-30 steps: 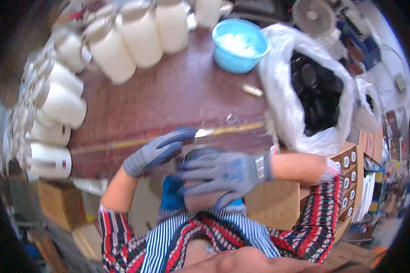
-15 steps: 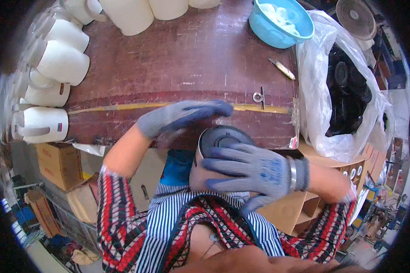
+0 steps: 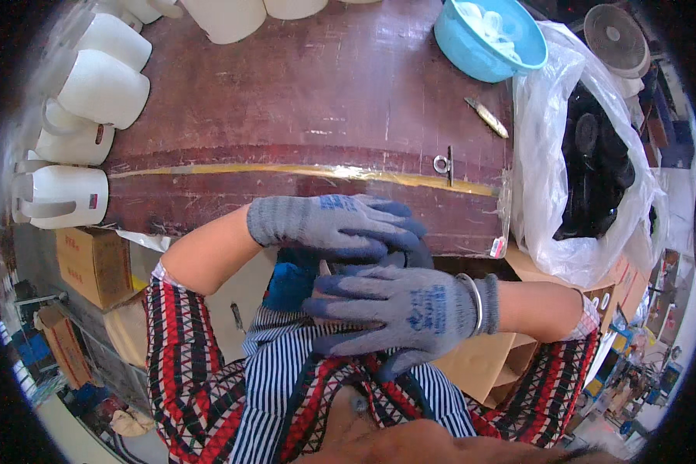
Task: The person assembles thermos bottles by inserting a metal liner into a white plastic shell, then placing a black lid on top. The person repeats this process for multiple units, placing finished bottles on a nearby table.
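Observation:
A pale cylindrical jug with a black round end (image 3: 419, 254) stands at my lap, at the table's near edge, mostly hidden under my hands. My left hand (image 3: 340, 226), in a grey and blue work glove, curves its fingers over the black end. Across the jug's near side lies my right hand (image 3: 394, 305), in a matching glove, its fingers spread and bent around the body. Only slivers of the jug show between the gloves. Under my left wrist is a blue cloth patch (image 3: 290, 286) over the striped apron.
White jugs (image 3: 69, 197) line the table's left and far edges. A light blue basin (image 3: 491, 46) holds translucent rings. Nearby lie a cutter knife (image 3: 487, 117) and a small metal ring with a rod (image 3: 443, 164). A plastic bag (image 3: 537, 170) of black parts stands right; cardboard boxes (image 3: 93, 267) sit below.
My left hand has come down and right from above the table onto the jug's black end. My right hand has shifted slightly left, and the view has moved a little.

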Action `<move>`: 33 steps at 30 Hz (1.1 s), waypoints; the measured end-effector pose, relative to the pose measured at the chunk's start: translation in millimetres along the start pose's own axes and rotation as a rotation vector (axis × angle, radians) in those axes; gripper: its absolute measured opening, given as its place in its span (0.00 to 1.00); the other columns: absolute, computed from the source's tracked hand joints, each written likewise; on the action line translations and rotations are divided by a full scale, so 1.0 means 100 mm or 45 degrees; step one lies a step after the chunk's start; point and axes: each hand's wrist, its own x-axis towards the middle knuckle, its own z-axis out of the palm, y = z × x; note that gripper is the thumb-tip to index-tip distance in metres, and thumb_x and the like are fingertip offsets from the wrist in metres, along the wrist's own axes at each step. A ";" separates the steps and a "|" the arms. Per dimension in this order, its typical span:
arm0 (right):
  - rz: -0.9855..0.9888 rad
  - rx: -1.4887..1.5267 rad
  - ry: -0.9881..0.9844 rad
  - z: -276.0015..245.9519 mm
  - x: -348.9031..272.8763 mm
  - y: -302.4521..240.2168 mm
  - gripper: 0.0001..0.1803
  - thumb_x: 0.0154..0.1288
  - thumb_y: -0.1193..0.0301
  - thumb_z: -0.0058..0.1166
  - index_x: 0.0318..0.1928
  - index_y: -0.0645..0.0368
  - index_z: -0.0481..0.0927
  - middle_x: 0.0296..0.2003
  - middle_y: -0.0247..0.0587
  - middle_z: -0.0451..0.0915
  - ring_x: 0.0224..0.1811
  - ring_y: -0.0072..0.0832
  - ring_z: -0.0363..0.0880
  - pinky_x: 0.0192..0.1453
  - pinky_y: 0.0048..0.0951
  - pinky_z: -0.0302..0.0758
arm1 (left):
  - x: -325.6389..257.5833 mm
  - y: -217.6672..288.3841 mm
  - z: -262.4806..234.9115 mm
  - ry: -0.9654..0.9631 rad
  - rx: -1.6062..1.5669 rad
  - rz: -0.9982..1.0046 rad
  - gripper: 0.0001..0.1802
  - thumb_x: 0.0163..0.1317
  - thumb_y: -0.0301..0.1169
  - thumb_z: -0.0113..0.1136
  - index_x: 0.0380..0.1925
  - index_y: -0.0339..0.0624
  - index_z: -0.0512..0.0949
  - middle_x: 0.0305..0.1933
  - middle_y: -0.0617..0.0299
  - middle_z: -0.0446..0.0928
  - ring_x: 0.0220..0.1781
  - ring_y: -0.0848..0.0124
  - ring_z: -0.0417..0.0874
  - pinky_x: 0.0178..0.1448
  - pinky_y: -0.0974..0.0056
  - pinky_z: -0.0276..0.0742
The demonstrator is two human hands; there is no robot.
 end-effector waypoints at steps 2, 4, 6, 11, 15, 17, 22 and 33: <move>-0.059 0.042 0.059 -0.03 0.14 0.04 0.42 0.69 0.39 0.49 0.76 0.49 0.68 0.78 0.57 0.57 0.80 0.56 0.56 0.82 0.58 0.53 | 0.00 -0.10 0.05 -0.009 0.068 0.054 0.27 0.78 0.45 0.50 0.71 0.45 0.74 0.78 0.51 0.67 0.82 0.52 0.59 0.83 0.46 0.53; -0.055 0.099 0.130 0.01 0.25 0.06 0.41 0.69 0.42 0.50 0.76 0.51 0.67 0.78 0.58 0.58 0.80 0.56 0.56 0.82 0.58 0.53 | 0.07 -0.17 0.06 -0.059 -0.160 0.048 0.26 0.78 0.42 0.50 0.71 0.44 0.74 0.78 0.50 0.66 0.82 0.52 0.60 0.83 0.46 0.52; -0.042 0.098 0.172 0.10 0.39 0.09 0.42 0.71 0.41 0.49 0.76 0.52 0.65 0.77 0.60 0.58 0.79 0.58 0.58 0.81 0.59 0.54 | 0.14 -0.31 0.05 -0.119 -0.314 0.100 0.26 0.78 0.41 0.51 0.71 0.44 0.74 0.78 0.50 0.66 0.82 0.52 0.61 0.84 0.47 0.52; -0.033 0.186 0.206 0.14 0.71 0.07 0.43 0.73 0.41 0.47 0.78 0.55 0.62 0.77 0.61 0.58 0.77 0.61 0.59 0.80 0.60 0.54 | 0.33 -0.44 0.05 -0.301 -0.707 0.067 0.27 0.76 0.40 0.56 0.70 0.37 0.74 0.76 0.50 0.70 0.77 0.57 0.69 0.82 0.52 0.59; 0.084 0.436 0.545 -0.26 0.51 0.24 0.37 0.73 0.53 0.54 0.75 0.60 0.67 0.74 0.58 0.66 0.76 0.56 0.63 0.79 0.51 0.59 | 0.06 -0.76 0.10 0.168 -0.609 -0.116 0.26 0.78 0.34 0.53 0.73 0.40 0.70 0.74 0.53 0.73 0.74 0.63 0.73 0.80 0.57 0.64; 0.502 -0.498 0.942 -0.49 0.00 0.49 0.27 0.66 0.63 0.63 0.63 0.60 0.79 0.61 0.56 0.80 0.64 0.52 0.78 0.69 0.47 0.73 | -0.12 -0.46 0.29 0.522 -1.112 -0.243 0.29 0.80 0.44 0.47 0.73 0.38 0.69 0.73 0.52 0.73 0.73 0.62 0.73 0.80 0.58 0.64; 1.792 -0.875 0.984 -0.02 -0.98 1.40 0.25 0.58 0.54 0.70 0.47 0.58 0.80 0.45 0.53 0.80 0.53 0.51 0.79 0.57 0.50 0.76 | -0.38 -0.52 0.74 0.814 -1.615 -0.252 0.43 0.78 0.64 0.38 0.72 0.37 0.69 0.73 0.52 0.73 0.73 0.60 0.74 0.81 0.58 0.63; 1.270 -0.431 1.054 -0.34 -0.52 1.10 0.17 0.61 0.69 0.68 0.47 0.60 0.78 0.36 0.49 0.85 0.41 0.48 0.85 0.47 0.43 0.81 | -0.50 -0.46 0.72 0.795 -1.393 0.165 0.47 0.78 0.66 0.31 0.78 0.35 0.58 0.80 0.51 0.62 0.80 0.60 0.64 0.85 0.54 0.54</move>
